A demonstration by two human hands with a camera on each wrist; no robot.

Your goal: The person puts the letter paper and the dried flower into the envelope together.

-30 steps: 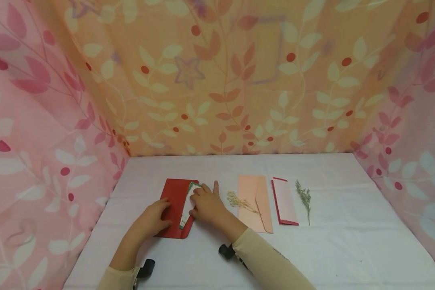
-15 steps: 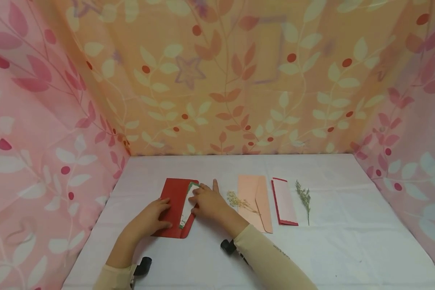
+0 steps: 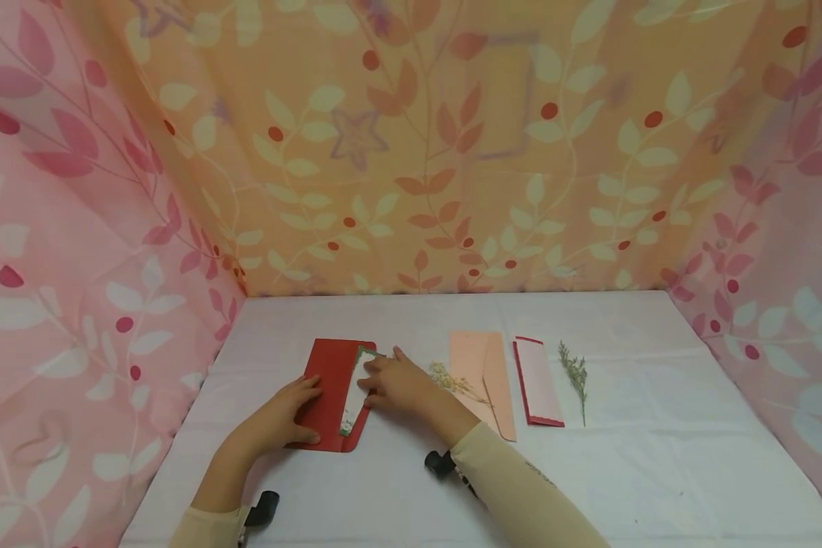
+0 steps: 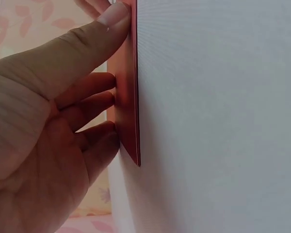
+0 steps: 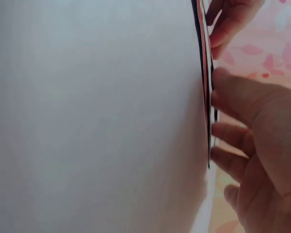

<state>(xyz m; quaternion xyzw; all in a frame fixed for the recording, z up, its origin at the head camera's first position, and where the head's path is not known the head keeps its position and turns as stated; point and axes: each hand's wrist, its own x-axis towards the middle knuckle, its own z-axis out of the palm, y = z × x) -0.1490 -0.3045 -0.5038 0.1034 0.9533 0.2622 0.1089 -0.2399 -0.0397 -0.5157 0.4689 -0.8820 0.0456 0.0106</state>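
A red envelope lies flat on the table, in the head view left of the middle. A white card with a green edge overlaps its right part; whether it sits inside or on top I cannot tell. My left hand rests its fingertips and thumb on the envelope's left part. In the left wrist view, the thumb and fingers press the envelope's face without wrapping round it. My right hand touches the white card with spread fingertips. In the right wrist view, its fingers meet the upper face of the stacked paper.
To the right lie a peach envelope with a dried cream flower sprig across it, a folded pink card with red edges and a green dried sprig. A white cloth covers the table. Patterned curtains stand behind and beside it.
My right hand has shifted slightly right and its raised finger has lowered toward the table. The left hand keeps its place on the red envelope, its thumb a little lower.
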